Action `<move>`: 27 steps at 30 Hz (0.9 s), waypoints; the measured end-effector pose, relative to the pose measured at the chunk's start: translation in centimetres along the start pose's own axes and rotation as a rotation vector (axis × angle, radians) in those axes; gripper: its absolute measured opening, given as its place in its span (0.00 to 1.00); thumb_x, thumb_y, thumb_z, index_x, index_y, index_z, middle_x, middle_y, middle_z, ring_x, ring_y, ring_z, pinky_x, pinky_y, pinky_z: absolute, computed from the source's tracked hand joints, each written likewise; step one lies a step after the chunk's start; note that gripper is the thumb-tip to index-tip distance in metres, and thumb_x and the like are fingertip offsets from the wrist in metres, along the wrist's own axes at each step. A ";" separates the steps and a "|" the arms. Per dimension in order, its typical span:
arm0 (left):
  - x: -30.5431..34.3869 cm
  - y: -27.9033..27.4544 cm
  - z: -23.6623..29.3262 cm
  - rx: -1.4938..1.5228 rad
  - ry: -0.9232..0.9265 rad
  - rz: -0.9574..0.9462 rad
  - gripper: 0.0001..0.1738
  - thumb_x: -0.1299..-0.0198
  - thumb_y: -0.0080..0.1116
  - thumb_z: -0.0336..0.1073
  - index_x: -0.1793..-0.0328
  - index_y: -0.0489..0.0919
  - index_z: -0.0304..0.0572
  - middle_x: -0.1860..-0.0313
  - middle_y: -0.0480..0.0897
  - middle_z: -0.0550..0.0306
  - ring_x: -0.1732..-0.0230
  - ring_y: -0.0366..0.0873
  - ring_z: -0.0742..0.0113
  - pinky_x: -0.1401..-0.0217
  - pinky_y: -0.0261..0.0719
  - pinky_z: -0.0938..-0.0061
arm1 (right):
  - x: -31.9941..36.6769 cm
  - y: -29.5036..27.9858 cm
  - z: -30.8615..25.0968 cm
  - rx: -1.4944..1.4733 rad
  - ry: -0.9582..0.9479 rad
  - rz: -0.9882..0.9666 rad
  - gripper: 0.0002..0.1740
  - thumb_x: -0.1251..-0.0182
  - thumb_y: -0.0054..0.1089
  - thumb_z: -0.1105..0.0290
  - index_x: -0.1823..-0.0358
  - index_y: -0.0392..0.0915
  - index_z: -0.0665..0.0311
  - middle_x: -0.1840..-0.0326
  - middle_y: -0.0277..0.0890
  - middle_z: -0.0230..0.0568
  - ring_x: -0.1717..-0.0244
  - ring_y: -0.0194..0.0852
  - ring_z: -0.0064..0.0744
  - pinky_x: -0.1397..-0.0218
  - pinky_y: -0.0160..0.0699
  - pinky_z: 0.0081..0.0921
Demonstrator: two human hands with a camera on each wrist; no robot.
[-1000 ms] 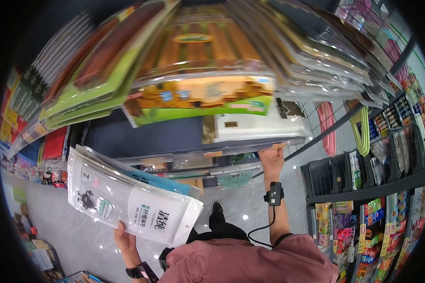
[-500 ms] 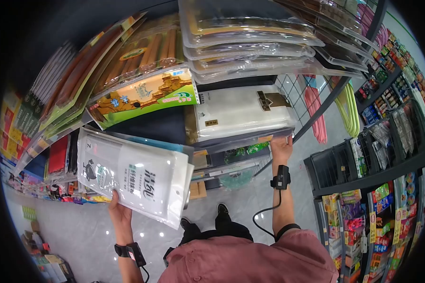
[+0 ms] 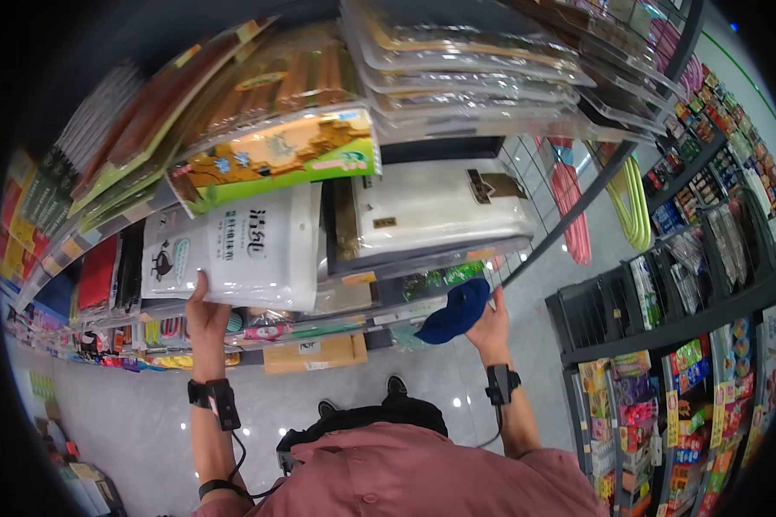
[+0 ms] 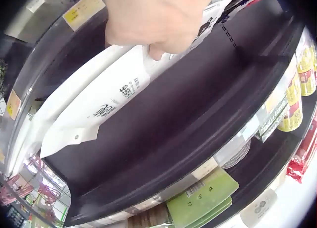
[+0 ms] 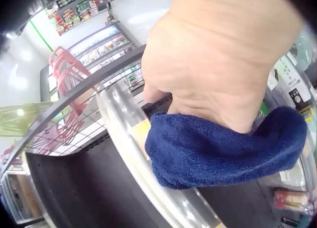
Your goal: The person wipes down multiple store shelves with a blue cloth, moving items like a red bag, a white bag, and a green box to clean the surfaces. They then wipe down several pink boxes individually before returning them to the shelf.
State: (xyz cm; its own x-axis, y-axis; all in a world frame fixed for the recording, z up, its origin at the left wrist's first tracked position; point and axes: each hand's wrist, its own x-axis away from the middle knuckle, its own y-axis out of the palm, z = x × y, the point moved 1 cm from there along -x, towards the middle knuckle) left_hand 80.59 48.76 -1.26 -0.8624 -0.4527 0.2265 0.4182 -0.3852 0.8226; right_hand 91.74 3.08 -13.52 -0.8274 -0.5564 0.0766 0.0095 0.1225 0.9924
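My left hand (image 3: 205, 323) grips the lower edge of white plastic packs of cleaning cloths (image 3: 272, 250) with black lettering, its thumb on the front face. In the left wrist view, the packs (image 4: 94, 102) stand tilted over the dark shelf (image 4: 163, 124), two edges showing side by side under the hand (image 4: 158, 15). On the right, a dark blue cloth (image 3: 453, 312) is held at the fingers of my right hand (image 3: 490, 332), just in front of the shelf edge. The right wrist view shows the fluffy cloth (image 5: 218, 154) draped across the fingers, hiding their tips.
A large white pack (image 3: 440, 207) lies on the shelf to the right. Above it are stacked clear-wrapped mats (image 3: 483, 86), and a green and yellow package (image 3: 276, 159) overhangs the shelf. Pink hangers (image 3: 566, 207) hang beyond the wire side panel. A snack rack (image 3: 672, 336) stands at right.
My left hand has moved the white packs up and forward onto the shelf area. My right hand has come back from the shelf edge, and the blue cloth now shows in it.
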 end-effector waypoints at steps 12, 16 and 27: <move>-5.7 -2.1 -1.4 -0.348 0.115 0.196 0.14 0.38 0.50 0.37 0.53 0.71 0.32 0.61 0.75 0.56 0.65 0.73 0.67 0.65 0.76 0.74 | 1.5 3.6 3.8 0.176 0.044 0.027 0.30 0.35 0.37 0.45 0.46 0.68 0.64 0.44 0.67 0.46 0.41 0.62 0.44 0.37 0.57 0.42; -5.7 -1.1 -0.4 -0.385 0.080 0.201 0.16 0.37 0.48 0.35 0.50 0.68 0.28 0.57 0.75 0.49 0.57 0.76 0.60 0.59 0.80 0.67 | 0.4 4.3 5.9 0.289 0.214 -0.128 0.27 0.38 0.48 0.58 0.42 0.63 0.67 0.42 0.66 0.48 0.43 0.65 0.43 0.38 0.60 0.40; 9.3 -1.9 -5.0 -1.067 -0.067 -0.188 0.30 0.40 0.52 0.45 0.36 0.63 0.35 0.45 0.73 0.45 0.42 0.69 0.58 0.41 0.69 0.68 | -4.2 5.0 15.7 0.865 1.043 -0.009 0.19 0.37 0.50 0.74 0.45 0.67 0.71 0.51 0.72 0.40 0.50 0.71 0.28 0.46 0.69 0.24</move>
State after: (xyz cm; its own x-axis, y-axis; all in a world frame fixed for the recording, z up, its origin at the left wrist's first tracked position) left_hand 73.23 41.29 -3.31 -0.9388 -0.2813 0.1988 0.2824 -0.9590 -0.0235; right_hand 86.43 18.94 -10.40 -0.0148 -0.8715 0.4902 -0.6662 0.3741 0.6451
